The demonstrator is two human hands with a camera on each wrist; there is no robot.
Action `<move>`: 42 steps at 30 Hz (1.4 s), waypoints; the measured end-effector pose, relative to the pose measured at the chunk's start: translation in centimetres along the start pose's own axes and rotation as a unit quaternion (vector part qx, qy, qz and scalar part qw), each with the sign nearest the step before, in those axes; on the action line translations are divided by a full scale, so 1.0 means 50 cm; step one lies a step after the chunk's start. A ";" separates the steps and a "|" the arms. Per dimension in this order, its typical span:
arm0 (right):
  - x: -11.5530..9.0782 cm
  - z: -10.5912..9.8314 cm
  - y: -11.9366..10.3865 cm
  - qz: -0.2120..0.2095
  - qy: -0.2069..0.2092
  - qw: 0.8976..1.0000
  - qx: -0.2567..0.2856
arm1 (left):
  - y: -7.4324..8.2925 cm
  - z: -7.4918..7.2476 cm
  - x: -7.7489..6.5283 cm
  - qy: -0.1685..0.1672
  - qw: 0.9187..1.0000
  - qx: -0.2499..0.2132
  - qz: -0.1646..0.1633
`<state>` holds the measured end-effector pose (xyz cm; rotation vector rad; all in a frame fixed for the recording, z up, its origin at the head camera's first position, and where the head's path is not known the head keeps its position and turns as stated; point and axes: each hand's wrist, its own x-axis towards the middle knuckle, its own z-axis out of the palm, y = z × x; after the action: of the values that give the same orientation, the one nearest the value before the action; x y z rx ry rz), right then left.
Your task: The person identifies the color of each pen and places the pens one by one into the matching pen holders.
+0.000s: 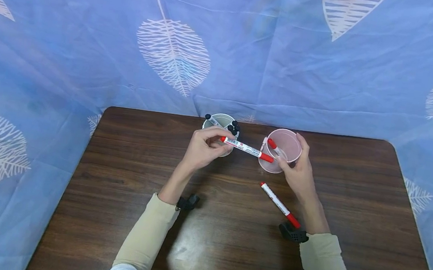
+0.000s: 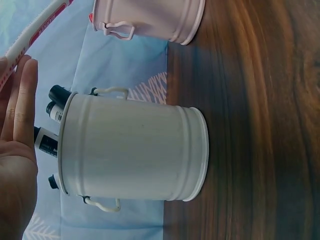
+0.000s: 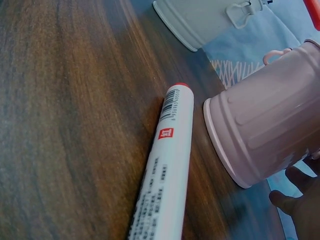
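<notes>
My left hand point(image 1: 202, 149) pinches a red marker point(image 1: 245, 147) near one end. The marker lies almost level, its red cap overlapping the near rim of a pink bucket point(image 1: 268, 166) in the head view. Around the right side of that bucket is my right hand point(image 1: 301, 173), thumb in front and a finger behind at the rim. Another red marker point(image 1: 273, 144) leans inside the pink bucket. Behind my left hand stands a white bucket point(image 2: 135, 145) holding several black-capped markers point(image 2: 48, 142). A third red marker point(image 1: 278, 202) rests on the table beside my right wrist.
The dark wood table point(image 1: 113, 194) ends just behind both buckets. A blue cloth with white leaf prints point(image 1: 241, 57) hangs beyond that edge. Each bucket has small side handles, such as the white one's handle point(image 2: 111, 91).
</notes>
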<state>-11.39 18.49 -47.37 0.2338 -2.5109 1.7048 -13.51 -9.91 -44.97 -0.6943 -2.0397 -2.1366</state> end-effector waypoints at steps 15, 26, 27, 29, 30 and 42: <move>0.003 0.002 -0.005 0.010 0.001 1.000 0.005 | 0.024 0.010 0.021 -0.006 1.000 0.012 0.026; 0.001 0.001 -0.006 0.007 0.011 1.000 -0.010 | 0.072 0.018 0.043 -0.021 0.997 0.048 0.048; 0.001 0.001 -0.006 0.007 0.011 1.000 -0.010 | 0.074 0.018 0.045 -0.021 0.997 0.054 0.049; 0.001 0.002 -0.006 0.003 0.011 1.000 -0.011 | 0.077 0.019 0.047 -0.022 0.996 0.065 0.051; 0.001 0.002 -0.006 0.002 0.011 1.000 -0.011 | 0.078 0.020 0.048 -0.022 0.996 0.070 0.051; -0.002 0.006 0.003 -0.001 0.010 1.000 0.005 | 0.018 0.025 0.065 -0.033 0.989 0.132 0.056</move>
<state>-11.32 18.28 -47.64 0.2191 -2.4875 1.7123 -15.73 -8.01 -42.85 -0.8264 -2.2044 -1.7630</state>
